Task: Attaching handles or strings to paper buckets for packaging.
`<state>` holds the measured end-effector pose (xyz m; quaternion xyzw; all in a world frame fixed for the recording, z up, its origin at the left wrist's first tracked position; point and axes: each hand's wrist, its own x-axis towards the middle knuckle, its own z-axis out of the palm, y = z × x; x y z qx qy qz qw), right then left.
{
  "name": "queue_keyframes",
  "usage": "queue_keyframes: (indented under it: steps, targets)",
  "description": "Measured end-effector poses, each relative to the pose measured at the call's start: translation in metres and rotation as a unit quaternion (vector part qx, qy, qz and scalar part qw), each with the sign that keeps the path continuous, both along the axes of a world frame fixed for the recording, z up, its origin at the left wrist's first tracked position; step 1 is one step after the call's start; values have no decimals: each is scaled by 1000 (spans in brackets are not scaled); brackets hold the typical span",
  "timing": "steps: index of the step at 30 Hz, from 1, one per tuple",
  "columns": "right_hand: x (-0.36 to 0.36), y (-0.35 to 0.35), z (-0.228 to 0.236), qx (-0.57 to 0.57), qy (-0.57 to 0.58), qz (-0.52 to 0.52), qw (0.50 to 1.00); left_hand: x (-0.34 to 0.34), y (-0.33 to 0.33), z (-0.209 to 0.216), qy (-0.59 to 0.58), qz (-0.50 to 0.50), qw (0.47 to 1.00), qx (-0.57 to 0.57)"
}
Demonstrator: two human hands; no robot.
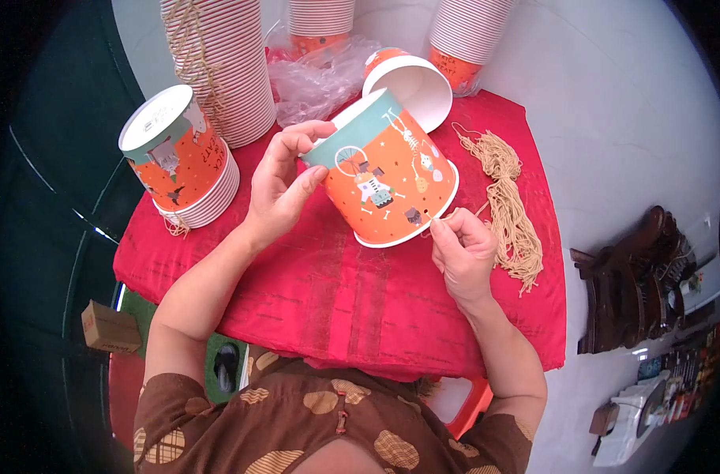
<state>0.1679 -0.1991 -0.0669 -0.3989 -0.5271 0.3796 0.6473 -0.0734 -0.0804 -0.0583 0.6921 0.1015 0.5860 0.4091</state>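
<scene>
An orange paper bucket [384,178] with a teal band and cartoon figures is tilted over the table, its wide white rim toward the lower right. My left hand [285,178] grips it by the teal end, thumb on the printed side. Close to the rim, my right hand [464,251] pinches a thin beige cord beside a small dark hole in the bucket wall. Whether the cord passes through that hole is hard to tell. Just right of this hand lies a loose bundle of beige cords [506,201].
A red cloth covers the table [320,300]. At left stand a short stack of buckets [182,162] and a tall stack [222,67] with cord hanging down it. Behind are crumpled clear plastic [316,87], a bucket on its side [415,87] and further stacks [470,31].
</scene>
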Motion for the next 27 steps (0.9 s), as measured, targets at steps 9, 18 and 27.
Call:
queue_keyframes:
  steps: [9, 18, 27]
  targets:
    - [3, 8, -10, 26, -103, -89, 990, -2, -3, 3, 95, 111, 975, 168]
    - [6, 5, -11, -16, 64, 50, 997, -3, 5, -4, 55, 79, 989, 109]
    - [-2, 2, -5, 22, 60, 12, 998, 0, 6, -11, 91, 86, 980, 152]
